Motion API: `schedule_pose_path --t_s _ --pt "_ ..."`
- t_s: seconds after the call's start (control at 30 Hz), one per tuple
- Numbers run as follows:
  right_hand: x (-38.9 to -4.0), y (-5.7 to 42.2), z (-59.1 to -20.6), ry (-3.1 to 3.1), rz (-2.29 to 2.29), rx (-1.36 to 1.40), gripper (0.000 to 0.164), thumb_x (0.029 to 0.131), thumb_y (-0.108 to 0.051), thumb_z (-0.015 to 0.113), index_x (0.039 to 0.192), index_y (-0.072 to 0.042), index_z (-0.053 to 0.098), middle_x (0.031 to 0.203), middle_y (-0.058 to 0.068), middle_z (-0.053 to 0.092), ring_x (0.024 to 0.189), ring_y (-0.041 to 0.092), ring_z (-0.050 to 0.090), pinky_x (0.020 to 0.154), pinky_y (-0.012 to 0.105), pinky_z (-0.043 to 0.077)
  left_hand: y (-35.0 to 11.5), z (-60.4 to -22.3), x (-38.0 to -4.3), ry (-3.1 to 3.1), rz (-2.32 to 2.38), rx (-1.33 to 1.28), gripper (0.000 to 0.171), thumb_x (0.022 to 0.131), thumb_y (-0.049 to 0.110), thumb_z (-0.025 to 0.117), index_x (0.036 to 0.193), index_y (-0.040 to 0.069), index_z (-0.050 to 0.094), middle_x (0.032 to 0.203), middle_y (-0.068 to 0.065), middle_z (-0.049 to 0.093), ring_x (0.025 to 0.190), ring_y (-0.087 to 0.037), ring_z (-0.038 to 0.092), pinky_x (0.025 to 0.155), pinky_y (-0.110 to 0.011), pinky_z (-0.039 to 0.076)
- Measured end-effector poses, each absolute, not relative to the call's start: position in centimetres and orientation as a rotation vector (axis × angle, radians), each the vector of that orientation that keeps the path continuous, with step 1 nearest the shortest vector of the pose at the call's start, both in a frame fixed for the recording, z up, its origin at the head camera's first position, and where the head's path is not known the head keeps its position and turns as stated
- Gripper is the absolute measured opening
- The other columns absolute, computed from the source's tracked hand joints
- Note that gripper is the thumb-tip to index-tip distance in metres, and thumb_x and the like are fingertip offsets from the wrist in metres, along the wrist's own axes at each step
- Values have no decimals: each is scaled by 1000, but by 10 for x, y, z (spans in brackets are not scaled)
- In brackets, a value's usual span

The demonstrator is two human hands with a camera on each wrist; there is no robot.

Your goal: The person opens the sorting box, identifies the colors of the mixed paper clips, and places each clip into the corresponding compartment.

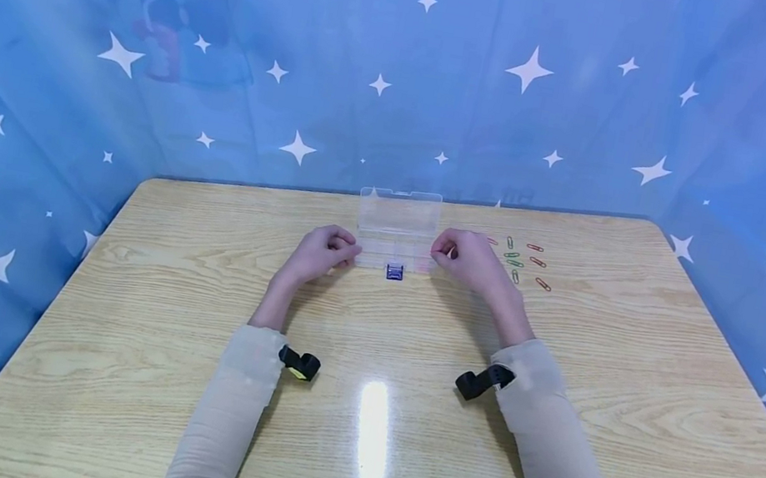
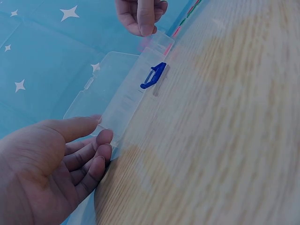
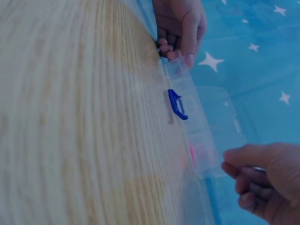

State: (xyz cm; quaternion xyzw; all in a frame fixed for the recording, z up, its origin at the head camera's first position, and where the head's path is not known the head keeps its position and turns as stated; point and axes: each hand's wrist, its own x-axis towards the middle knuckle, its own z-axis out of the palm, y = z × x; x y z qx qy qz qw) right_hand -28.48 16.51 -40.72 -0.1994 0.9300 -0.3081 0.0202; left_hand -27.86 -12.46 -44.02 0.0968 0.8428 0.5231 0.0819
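Observation:
A clear plastic compartment box (image 1: 391, 253) lies near the table's back edge, its lid (image 1: 399, 212) raised behind it. A blue latch (image 1: 395, 272) hangs at its front, and something pink (image 3: 199, 154) lies in the right end compartment. My left hand (image 1: 325, 253) holds the box's left end, thumb above and fingers curled at the side. At the right end, my right hand (image 1: 469, 258) has thumb and index finger (image 3: 234, 159) pinched together over the rim. A reddish sliver shows at their tips, seemingly a paper clip, mostly hidden by the fingers.
Several red and green paper clips (image 1: 514, 263) lie scattered on the wooden table (image 1: 368, 329) to the right of the box. A blue curtain (image 1: 405, 107) with white stars hangs behind the back edge and along both sides.

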Motion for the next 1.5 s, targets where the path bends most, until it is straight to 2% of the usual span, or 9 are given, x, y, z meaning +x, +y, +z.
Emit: schedule_pose_path --t_s 0.63,1.0,1.5 --pt "-280 173 -402 2895 -968 -570 13 100 -14 64 105 -5 71 99 9 70 87 24 63 77 38 51 -119 -445 -281 2501 1582 296 32 102 25 64 122 -1 62 93 -13 69 85 -26 66 73 -33 51" --pt "-287 179 -394 2897 -969 -586 17 101 -15 63 110 -2 71 103 13 69 89 26 62 78 41 51 -123 -445 -279 2494 1588 284 32 102 26 64 121 1 61 92 -10 69 82 -22 65 70 -31 50" --pt "-295 197 -393 2948 -962 -576 19 101 -15 62 112 -1 68 101 13 68 88 27 62 78 43 50 -125 -443 -280 2494 1584 287 31 102 24 64 121 -1 61 92 -12 70 83 -24 66 71 -31 50"
